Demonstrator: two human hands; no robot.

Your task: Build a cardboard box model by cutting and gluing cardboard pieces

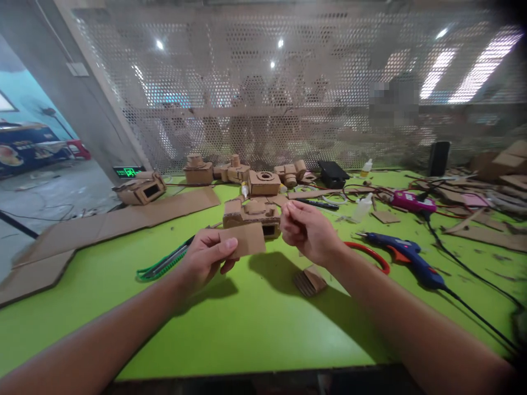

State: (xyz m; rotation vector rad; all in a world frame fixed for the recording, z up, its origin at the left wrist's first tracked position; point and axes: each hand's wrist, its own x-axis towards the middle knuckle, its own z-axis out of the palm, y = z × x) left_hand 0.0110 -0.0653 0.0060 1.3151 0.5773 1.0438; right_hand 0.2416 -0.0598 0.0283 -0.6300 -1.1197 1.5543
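My left hand point(209, 252) pinches a small flat rectangle of cardboard point(249, 240) between thumb and fingers, above the green table. To its right, my right hand point(307, 227) is closed with thumb and forefinger pressed together; what they hold, if anything, cannot be made out. Behind both hands stands a cardboard model shaped like a camera point(241, 211), partly hidden by the held piece. A small folded bit of corrugated cardboard point(309, 281) lies below my right hand. Beside my left hand rests a green utility knife point(164, 262).
A blue glue gun point(405, 255) and red-handled scissors point(373, 255) lie at right, with a magenta glue gun body point(413, 201) behind. Several cardboard models point(263, 182) line the back by a perforated metal screen point(247, 99). A long cardboard strip point(123, 222) covers the left.
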